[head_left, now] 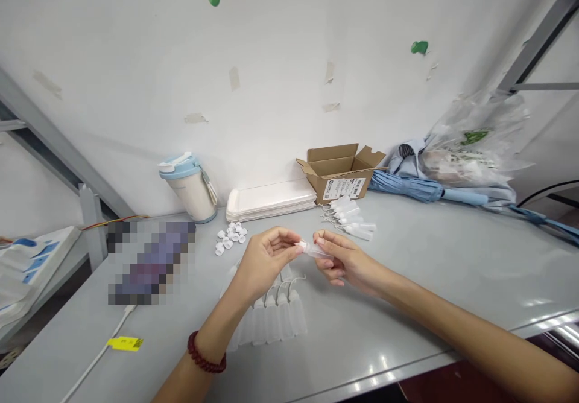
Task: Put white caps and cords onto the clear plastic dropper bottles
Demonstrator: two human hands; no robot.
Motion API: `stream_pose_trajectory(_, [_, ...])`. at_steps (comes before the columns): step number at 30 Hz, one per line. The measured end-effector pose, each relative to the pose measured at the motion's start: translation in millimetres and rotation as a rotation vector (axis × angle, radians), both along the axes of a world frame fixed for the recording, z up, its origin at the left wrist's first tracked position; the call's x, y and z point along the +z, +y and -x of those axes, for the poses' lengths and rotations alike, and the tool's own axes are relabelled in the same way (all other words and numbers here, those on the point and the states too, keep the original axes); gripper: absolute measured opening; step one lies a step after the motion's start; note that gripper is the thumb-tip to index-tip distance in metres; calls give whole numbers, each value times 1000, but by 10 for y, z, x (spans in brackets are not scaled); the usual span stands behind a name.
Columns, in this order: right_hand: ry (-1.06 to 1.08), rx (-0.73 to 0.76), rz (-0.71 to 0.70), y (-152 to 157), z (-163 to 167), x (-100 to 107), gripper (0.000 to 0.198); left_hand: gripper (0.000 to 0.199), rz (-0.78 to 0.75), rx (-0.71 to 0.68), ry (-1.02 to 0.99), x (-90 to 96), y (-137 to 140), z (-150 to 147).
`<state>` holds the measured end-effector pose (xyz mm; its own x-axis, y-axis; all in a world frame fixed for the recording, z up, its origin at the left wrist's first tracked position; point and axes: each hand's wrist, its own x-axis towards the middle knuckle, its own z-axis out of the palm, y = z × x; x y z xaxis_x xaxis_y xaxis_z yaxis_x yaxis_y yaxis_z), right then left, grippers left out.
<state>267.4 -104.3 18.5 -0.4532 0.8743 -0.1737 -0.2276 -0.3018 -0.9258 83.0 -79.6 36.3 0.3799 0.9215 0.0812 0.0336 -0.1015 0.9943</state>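
In the head view, my right hand (348,261) is closed round a small translucent plastic bottle (319,251), which lies nearly level with its neck to the left. My left hand (266,261) pinches a white cap (302,245) at that neck; whether the cap is screwed tight I cannot tell. Loose white caps (232,235) are heaped beyond my left hand. Under my left wrist, several translucent bottles (271,321) with thin curved spouts lie side by side, partly hidden by the arm. Past my right hand, a pile of bottles with white tops (350,215) lies by the cardboard box.
An open cardboard box (346,187) and a stack of white trays (274,200) stand against the wall. A tumbler (190,189) is at the left, near a blurred-out phone (154,261) with a cable. A folded blue umbrella (407,187) and a plastic bag (474,149) lie right.
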Motion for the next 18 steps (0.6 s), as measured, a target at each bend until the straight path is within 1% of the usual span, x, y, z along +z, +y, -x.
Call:
stream_pose_trajectory(5, [7,0,-14,8,-15,-8,30,20,-32,-25,-41,4,-2,10])
stream_pose_trajectory(9, [18,17,-29,4,-27,-10,29,26,-2,8,3,6,-9,6])
stream_pose_trajectory(13, [5,12,-46,-6,-26,15,30,30,11,46,101,19,-25,-23])
stream_pose_trajectory(15, [0,13,-48,-7,-25,22,30,31,-2,37,146,38,-35,-30])
stream_pose_trajectory(18, [5,14,-39,-3,-28,13,30,25,-38,-23,166,57,-45,-15])
